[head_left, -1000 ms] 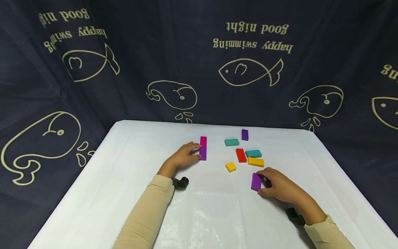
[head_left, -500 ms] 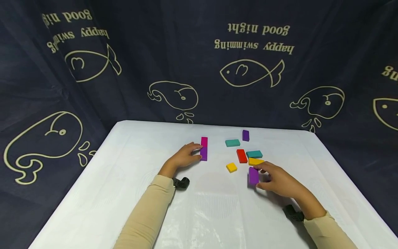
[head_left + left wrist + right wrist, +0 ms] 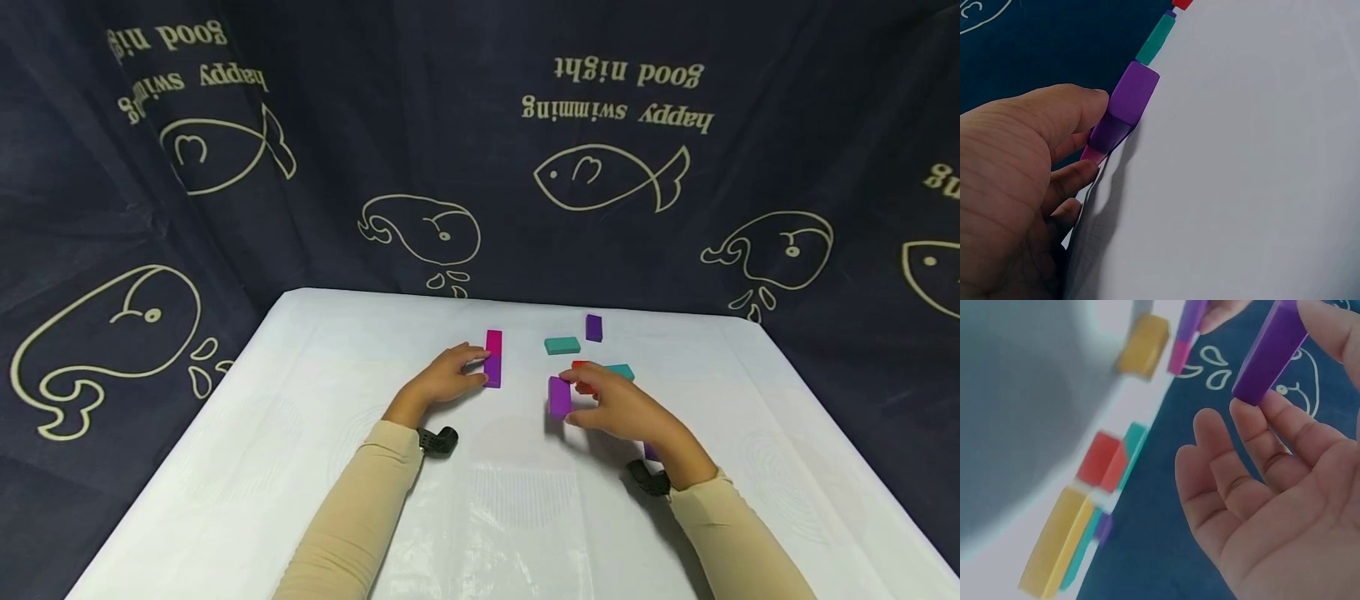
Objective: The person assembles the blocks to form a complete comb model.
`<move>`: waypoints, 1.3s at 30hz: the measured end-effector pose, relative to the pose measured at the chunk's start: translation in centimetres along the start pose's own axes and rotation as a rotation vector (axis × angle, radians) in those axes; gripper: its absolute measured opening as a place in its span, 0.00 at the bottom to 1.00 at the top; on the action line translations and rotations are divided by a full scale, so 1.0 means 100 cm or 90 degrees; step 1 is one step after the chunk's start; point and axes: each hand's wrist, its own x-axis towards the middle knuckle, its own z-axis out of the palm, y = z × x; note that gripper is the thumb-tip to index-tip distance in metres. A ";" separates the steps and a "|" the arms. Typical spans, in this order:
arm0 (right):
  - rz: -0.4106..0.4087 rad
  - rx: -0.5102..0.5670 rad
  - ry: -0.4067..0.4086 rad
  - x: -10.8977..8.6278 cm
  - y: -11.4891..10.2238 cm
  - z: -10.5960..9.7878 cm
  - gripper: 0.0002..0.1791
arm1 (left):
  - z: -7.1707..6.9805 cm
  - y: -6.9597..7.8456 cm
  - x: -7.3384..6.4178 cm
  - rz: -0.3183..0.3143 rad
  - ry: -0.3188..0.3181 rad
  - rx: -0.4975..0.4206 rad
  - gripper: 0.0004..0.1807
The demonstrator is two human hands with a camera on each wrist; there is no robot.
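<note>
My left hand (image 3: 450, 375) lies at the left side of a purple block (image 3: 492, 372), thumb and index finger at it. A magenta block (image 3: 493, 340) lies end to end with it at the far side, forming one straight row. Between thumb and fingers my right hand (image 3: 618, 404) pinches another purple block (image 3: 559, 397). The right wrist view shows this held purple block (image 3: 1269, 353) tilted, the other fingers spread below it. In the left wrist view my left thumb (image 3: 1088, 106) meets the purple block's edge.
Near my right hand lie a red block (image 3: 579, 365), partly covered, and a teal block (image 3: 621, 372). Farther back are another teal block (image 3: 562, 345) and a dark purple one (image 3: 594, 327). A purple block (image 3: 651, 452) shows beside my right wrist. Yellow blocks (image 3: 1144, 347) appear in the right wrist view.
My right hand has lifted the purple block and carried it left and away from me, now covering the yellow blocks in the head view. My left hand has stayed at the row.
</note>
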 end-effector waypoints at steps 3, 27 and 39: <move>-0.005 0.019 -0.002 0.012 -0.007 0.003 0.33 | 0.000 0.000 0.000 0.001 -0.003 0.007 0.28; 0.059 0.108 -0.020 0.072 -0.030 0.048 0.28 | -0.003 0.001 0.000 0.031 0.011 -0.005 0.26; 0.075 0.050 -0.041 0.077 -0.030 0.070 0.29 | -0.001 0.002 -0.002 0.019 0.016 -0.002 0.25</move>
